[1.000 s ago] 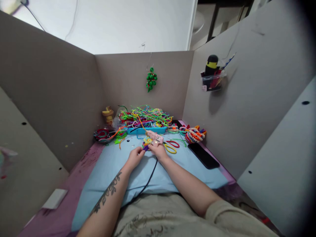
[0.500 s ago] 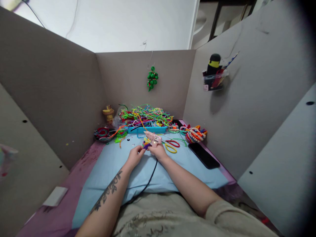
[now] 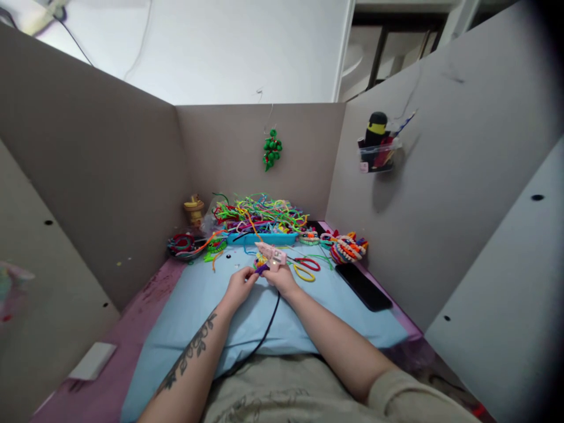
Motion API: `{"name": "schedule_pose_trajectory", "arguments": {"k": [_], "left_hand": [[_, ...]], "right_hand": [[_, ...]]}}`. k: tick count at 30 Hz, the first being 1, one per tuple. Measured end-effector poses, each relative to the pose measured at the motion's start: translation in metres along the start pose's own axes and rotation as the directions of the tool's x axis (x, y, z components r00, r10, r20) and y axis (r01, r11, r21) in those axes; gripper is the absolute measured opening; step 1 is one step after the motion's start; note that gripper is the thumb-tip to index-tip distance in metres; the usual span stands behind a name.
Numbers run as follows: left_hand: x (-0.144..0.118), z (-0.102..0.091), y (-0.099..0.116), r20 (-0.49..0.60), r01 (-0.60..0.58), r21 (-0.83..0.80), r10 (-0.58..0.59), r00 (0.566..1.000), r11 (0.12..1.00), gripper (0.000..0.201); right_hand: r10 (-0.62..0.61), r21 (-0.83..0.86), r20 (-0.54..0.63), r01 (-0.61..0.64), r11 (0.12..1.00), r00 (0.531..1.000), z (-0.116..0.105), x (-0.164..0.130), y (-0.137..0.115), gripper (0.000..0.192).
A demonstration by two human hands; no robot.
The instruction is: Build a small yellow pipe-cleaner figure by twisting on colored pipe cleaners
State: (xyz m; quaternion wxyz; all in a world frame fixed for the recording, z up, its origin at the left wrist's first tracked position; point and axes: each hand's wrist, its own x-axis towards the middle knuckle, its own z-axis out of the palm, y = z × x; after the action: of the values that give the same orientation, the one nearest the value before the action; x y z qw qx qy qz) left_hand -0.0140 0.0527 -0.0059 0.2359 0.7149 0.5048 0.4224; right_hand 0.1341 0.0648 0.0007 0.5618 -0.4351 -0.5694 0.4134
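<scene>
My right hand (image 3: 282,281) is closed around a pale pink glue gun (image 3: 272,257), whose nozzle points up and to the left. A black cord runs from it down towards my lap. Between my hands is a small piece of purple pipe cleaner (image 3: 261,269), part of a little bundle with yellow and other colours behind it. My left hand (image 3: 241,285) pinches the left side of this purple piece. The fingertips of both hands almost meet there, and the gun hides part of the bundle.
A blue tray (image 3: 282,238) heaped with colourful pipe cleaners stands at the back. Yellow-and-red-handled scissors (image 3: 305,272) and a black phone (image 3: 363,286) lie to the right. Striped fuzzy figures (image 3: 348,249) sit at back right, a dark bowl (image 3: 183,247) at back left. Grey panels enclose the table.
The whole view has shifted, so things sit slightly lower in the picture. Both hands keep their hold on the glue gun and the purple piece, with hardly any movement.
</scene>
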Motion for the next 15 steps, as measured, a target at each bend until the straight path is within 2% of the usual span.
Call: {"name": "schedule_pose_trajectory", "arguments": {"k": [3, 10, 15], "left_hand": [[0.000, 0.000, 0.000, -0.010, 0.008, -0.005, -0.008, 1.000, 1.000, 0.023], [0.000, 0.002, -0.004, 0.002, -0.003, -0.028, 0.003, 1.000, 1.000, 0.023], [0.001, 0.001, -0.002, 0.010, 0.005, -0.036, -0.004, 1.000, 0.999, 0.023]], "right_hand": [[-0.012, 0.004, 0.017, 0.012, 1.000, 1.000, 0.000, 0.001, 0.001, 0.035], [0.002, -0.113, 0.010, -0.001, 0.994, 1.000, -0.001, 0.006, 0.016, 0.019], [-0.005, -0.123, 0.009, 0.006, 0.992, 1.000, -0.002, 0.007, 0.024, 0.018]]}}
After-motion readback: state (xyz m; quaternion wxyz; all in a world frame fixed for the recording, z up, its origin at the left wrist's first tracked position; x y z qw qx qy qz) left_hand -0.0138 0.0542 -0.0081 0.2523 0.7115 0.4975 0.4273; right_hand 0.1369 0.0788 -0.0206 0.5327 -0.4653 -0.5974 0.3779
